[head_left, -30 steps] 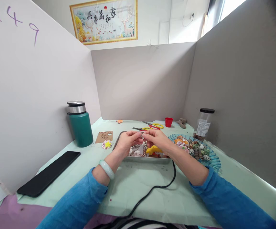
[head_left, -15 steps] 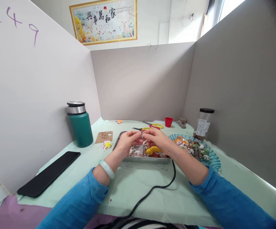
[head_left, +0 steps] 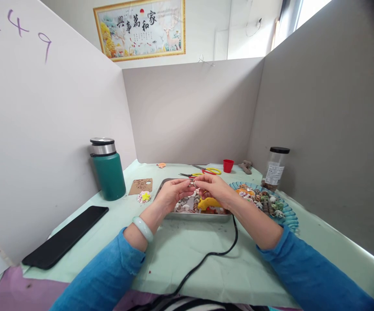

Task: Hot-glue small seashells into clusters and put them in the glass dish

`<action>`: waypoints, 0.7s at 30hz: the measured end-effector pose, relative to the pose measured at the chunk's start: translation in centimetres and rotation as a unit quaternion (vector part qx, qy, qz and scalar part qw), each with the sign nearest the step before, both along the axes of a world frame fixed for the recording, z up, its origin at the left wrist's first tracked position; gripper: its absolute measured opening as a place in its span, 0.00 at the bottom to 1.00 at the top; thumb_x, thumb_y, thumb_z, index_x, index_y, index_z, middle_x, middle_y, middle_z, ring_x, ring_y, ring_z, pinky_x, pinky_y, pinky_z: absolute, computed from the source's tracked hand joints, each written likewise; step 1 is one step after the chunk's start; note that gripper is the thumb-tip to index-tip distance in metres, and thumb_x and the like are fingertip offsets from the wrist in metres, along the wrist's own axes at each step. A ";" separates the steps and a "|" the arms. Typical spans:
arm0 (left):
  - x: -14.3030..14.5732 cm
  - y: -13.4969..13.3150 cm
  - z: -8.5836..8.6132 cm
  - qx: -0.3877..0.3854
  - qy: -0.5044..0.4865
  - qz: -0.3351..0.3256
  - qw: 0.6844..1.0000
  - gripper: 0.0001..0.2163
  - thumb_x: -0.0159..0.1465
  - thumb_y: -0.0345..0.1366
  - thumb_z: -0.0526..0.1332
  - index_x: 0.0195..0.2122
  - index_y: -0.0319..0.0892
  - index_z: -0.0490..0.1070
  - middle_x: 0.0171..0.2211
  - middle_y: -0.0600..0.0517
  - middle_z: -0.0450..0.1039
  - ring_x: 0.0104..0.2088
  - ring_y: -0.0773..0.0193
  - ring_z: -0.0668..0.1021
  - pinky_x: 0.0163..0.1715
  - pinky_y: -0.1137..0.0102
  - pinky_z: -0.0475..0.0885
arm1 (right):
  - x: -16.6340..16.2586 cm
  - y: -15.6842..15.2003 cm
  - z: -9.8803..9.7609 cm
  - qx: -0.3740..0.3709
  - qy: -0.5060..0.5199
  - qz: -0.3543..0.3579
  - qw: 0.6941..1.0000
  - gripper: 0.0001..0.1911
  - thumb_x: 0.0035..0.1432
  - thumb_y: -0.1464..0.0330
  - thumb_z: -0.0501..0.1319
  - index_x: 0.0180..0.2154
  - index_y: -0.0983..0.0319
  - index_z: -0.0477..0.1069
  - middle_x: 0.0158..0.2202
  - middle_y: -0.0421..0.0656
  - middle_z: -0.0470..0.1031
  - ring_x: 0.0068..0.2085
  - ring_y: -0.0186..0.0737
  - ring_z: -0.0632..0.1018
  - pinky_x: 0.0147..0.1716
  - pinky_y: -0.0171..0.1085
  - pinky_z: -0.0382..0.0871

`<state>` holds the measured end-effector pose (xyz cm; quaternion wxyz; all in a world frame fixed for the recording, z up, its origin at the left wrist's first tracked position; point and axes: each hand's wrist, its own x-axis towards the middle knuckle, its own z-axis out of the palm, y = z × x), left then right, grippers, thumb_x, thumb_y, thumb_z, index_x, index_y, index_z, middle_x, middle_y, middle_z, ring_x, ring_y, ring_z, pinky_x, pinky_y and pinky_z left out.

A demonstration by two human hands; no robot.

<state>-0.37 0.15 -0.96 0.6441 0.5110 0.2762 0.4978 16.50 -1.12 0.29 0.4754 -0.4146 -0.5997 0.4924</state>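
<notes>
Above a metal tray (head_left: 202,217), my left hand (head_left: 173,193) and my right hand (head_left: 215,188) meet at the fingertips. Both are closed in a pinch on one small pale piece (head_left: 192,183), too small to name for certain. Inside the tray lie white and brown shells (head_left: 184,204) and a yellow glue gun (head_left: 209,203), partly under my right hand. A black cord (head_left: 209,254) runs from the tray toward the table's front edge. Right of my right hand stands a blue fluted plate (head_left: 292,216) heaped with shells (head_left: 264,201).
Left are a green bottle (head_left: 109,175), a black phone-like slab (head_left: 66,236), a brown card (head_left: 139,186) and a flower-shaped piece (head_left: 144,197). Behind the tray lie scissors (head_left: 211,171) and a red cup (head_left: 228,166). A lidded jar (head_left: 275,169) stands right. Grey panels (head_left: 193,114) enclose the table.
My fingertips have drawn slightly apart and turned, and the small pale piece shows more between them. The tray and the other things stay where they were.
</notes>
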 end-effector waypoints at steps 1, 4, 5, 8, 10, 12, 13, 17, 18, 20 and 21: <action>0.0 -0.1 0.0 -0.005 -0.001 0.003 1.000 0.11 0.52 0.32 0.68 0.35 0.33 0.74 0.32 0.44 0.77 0.34 0.62 0.79 0.39 0.67 0.74 | 0.0 0.0 0.1 0.002 0.001 -0.001 1.000 0.07 0.50 0.67 0.63 0.32 0.63 0.68 0.24 0.38 0.70 0.24 0.28 0.71 0.21 0.28 0.68; 0.2 -0.4 0.3 -0.017 -0.002 0.013 1.000 0.10 0.53 0.28 0.65 0.37 0.33 0.73 0.31 0.44 0.76 0.33 0.61 0.79 0.38 0.66 0.74 | -0.1 -0.1 0.2 0.006 0.006 -0.005 1.000 0.07 0.50 0.67 0.63 0.32 0.63 0.68 0.23 0.38 0.69 0.23 0.28 0.70 0.21 0.28 0.67; 0.3 -0.6 0.5 -0.019 -0.003 0.015 1.000 0.09 0.53 0.27 0.64 0.37 0.33 0.73 0.30 0.44 0.76 0.32 0.61 0.79 0.37 0.66 0.74 | -0.1 -0.1 0.1 0.007 0.006 -0.005 1.000 0.07 0.50 0.68 0.63 0.32 0.63 0.69 0.23 0.38 0.69 0.23 0.28 0.70 0.21 0.29 0.67; 0.5 -0.8 0.8 -0.020 -0.008 0.013 1.000 0.08 0.54 0.25 0.61 0.36 0.32 0.73 0.30 0.44 0.76 0.31 0.61 0.79 0.35 0.66 0.75 | 0.0 0.0 0.1 0.006 0.010 -0.004 1.000 0.07 0.50 0.68 0.62 0.33 0.63 0.69 0.23 0.38 0.69 0.22 0.28 0.70 0.21 0.29 0.67; 0.5 -0.8 0.8 -0.020 -0.012 0.016 1.000 0.07 0.55 0.26 0.62 0.35 0.32 0.72 0.31 0.44 0.76 0.31 0.61 0.79 0.34 0.67 0.75 | 0.0 0.0 0.0 0.003 0.013 -0.003 1.000 0.06 0.51 0.68 0.62 0.33 0.63 0.69 0.22 0.38 0.69 0.22 0.28 0.70 0.21 0.29 0.67; 0.4 -0.6 0.6 -0.022 -0.010 0.025 0.999 0.06 0.54 0.28 0.63 0.34 0.33 0.72 0.31 0.45 0.75 0.31 0.61 0.79 0.33 0.67 0.74 | 0.0 0.0 0.0 0.000 0.019 -0.002 1.000 0.06 0.50 0.67 0.62 0.32 0.63 0.69 0.23 0.38 0.69 0.22 0.28 0.70 0.21 0.29 0.67; 0.4 -0.5 0.5 -0.021 -0.005 0.032 0.999 0.06 0.54 0.29 0.64 0.33 0.33 0.72 0.30 0.45 0.75 0.31 0.62 0.79 0.33 0.67 0.74 | 0.0 0.1 0.0 0.000 0.022 -0.003 1.000 0.07 0.50 0.67 0.62 0.31 0.63 0.69 0.23 0.38 0.69 0.22 0.28 0.70 0.21 0.29 0.67; 0.3 -0.3 0.2 0.012 0.052 0.060 0.997 0.09 0.51 0.30 0.67 0.32 0.34 0.72 0.30 0.46 0.75 0.32 0.63 0.78 0.35 0.68 0.74 | 0.0 0.2 -0.2 0.007 0.002 -0.023 1.000 0.08 0.49 0.66 0.63 0.31 0.63 0.69 0.23 0.38 0.70 0.22 0.29 0.70 0.20 0.29 0.67; 0.3 -0.3 0.1 0.027 0.071 0.069 0.995 0.09 0.50 0.30 0.68 0.32 0.34 0.73 0.31 0.46 0.75 0.32 0.63 0.78 0.35 0.68 0.73 | -0.1 0.3 -0.3 0.012 -0.012 -0.032 0.999 0.08 0.49 0.66 0.63 0.32 0.63 0.69 0.22 0.38 0.70 0.22 0.29 0.70 0.20 0.29 0.67; 0.5 -0.4 0.1 0.058 0.113 0.089 0.988 0.11 0.48 0.31 0.69 0.32 0.35 0.73 0.32 0.46 0.75 0.33 0.63 0.78 0.36 0.68 0.73 | -0.2 0.3 -0.3 0.023 -0.040 -0.048 0.998 0.07 0.49 0.67 0.63 0.32 0.62 0.69 0.21 0.38 0.70 0.22 0.29 0.70 0.20 0.29 0.67; 0.5 -0.3 0.0 0.075 0.134 0.100 0.983 0.11 0.48 0.32 0.69 0.32 0.36 0.74 0.32 0.46 0.76 0.33 0.62 0.78 0.35 0.68 0.73 | -0.2 0.2 -0.3 0.026 -0.050 -0.051 0.997 0.06 0.49 0.68 0.63 0.32 0.62 0.69 0.20 0.37 0.69 0.21 0.29 0.70 0.19 0.29 0.67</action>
